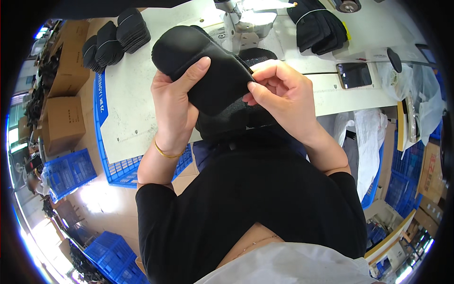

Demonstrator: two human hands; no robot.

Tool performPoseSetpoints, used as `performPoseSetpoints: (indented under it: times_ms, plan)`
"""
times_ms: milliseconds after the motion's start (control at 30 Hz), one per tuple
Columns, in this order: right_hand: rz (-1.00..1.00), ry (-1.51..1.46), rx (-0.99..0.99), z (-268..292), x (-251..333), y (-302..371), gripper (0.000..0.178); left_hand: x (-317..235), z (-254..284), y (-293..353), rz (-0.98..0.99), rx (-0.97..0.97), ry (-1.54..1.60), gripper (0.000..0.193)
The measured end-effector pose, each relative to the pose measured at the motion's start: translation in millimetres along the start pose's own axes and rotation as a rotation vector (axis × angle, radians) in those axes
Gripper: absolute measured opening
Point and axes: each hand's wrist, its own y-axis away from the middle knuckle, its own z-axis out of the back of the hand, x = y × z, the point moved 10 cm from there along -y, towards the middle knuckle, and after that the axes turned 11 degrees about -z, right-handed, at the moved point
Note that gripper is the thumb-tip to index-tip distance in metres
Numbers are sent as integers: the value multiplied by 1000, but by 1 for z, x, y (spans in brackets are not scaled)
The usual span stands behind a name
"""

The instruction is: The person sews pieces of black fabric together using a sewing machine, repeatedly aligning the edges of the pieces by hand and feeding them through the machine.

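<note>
My left hand [177, 92] grips a black padded fabric piece [208, 66] with one rounded end, its thumb lying across the top face. At the piece's right corner my right hand [283, 90] pinches the edge between thumb and fingers. The piece is held tilted above the table edge, in front of the sewing machine [250, 21]. Below it lies another black piece with a mesh surface [222, 124], partly covered by the held one and my hands. Whether the two are joined I cannot tell.
Stacks of black pieces [132, 31] sit at the far left of the white table [127, 128]. A banded black bundle [319, 28] and a phone [354, 75] lie at the right. Blue crates [71, 173] and cardboard boxes [65, 124] stand on the floor at left.
</note>
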Motion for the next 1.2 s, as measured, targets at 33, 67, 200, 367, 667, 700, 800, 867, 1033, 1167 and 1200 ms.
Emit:
performPoseSetpoints:
  times_ms: [33,67,200,367,667,700,800,867,1033,1167,1200]
  plan:
    - [-11,1,-11,1,-1,-1,13,0,0,-2,5,2,-7,28]
    - [-21,2,-21,2,-3,-2,13,1,0,-4,10,5,-13,29]
    - [-5,-28,-31,2,0,-4,15,-2,-5,-13,-13,33,-25,29]
    - [-175,40,82,-1,-3,-17,16,-3,-18,-46,-35,190,-263,28]
    - [-26,-52,19,16,15,-46,23,-10,-57,-91,-125,305,-387,29]
    - [-25,-54,20,15,15,-46,23,-9,-49,-98,-126,305,-389,29]
    - [-8,-73,9,14,16,-47,24,11,-20,-117,24,245,-447,29]
    - [1,-77,-6,19,16,-48,23,11,-28,-113,40,224,-430,28]
    - [-3,-94,0,15,12,-48,21,21,-19,-123,81,241,-425,28]
    - [51,-24,-23,7,15,-47,21,30,-20,-130,157,321,-423,26]
    - [79,-49,-20,4,16,-47,21,28,-26,-134,106,421,-400,26]
